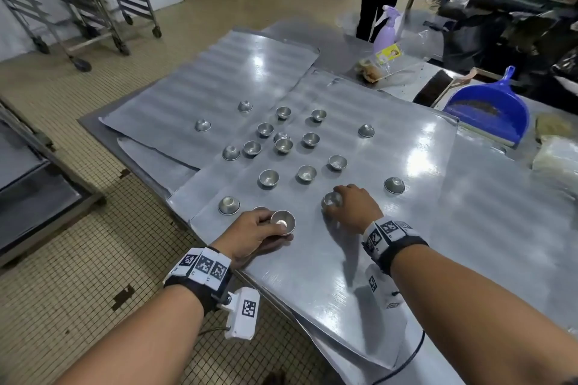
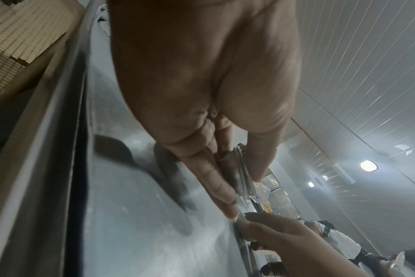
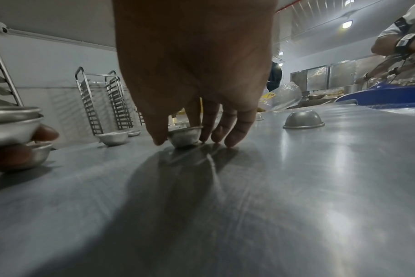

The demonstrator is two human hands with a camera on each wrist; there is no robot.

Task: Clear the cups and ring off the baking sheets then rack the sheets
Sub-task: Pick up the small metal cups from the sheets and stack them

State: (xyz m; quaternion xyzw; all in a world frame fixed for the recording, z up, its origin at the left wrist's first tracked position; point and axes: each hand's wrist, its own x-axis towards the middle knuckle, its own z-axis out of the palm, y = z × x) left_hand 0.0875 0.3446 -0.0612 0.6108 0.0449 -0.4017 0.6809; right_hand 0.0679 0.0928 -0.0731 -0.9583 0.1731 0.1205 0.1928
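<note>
Your left hand (image 1: 253,230) is curled round a short nested stack of small shiny metal cups (image 1: 283,222), right at the near-left edge of the big flat aluminium baking sheet (image 1: 406,228) on the counter. Your right hand (image 1: 353,206) is just beside it, further in on the same sheet, thumb and fingertips (image 3: 232,138) pinching one upright cup (image 3: 184,136) that sits on the metal.

The other little cups (image 1: 306,172) are scattered across that sheet beyond your hands, some upright, some flipped dome-up like the one (image 1: 394,185) just right of your right hand. I can't spot the ring anywhere.

These cups look thin and feather-light, so I'd guess they'll skate on that slick sheet if you nudge them. Pinch across the rim, not the rounded wall. For the upside-down ones, grab low at the lip. The sheets themselves look thin and bendy, so take them by the long edges with both hands.
</note>
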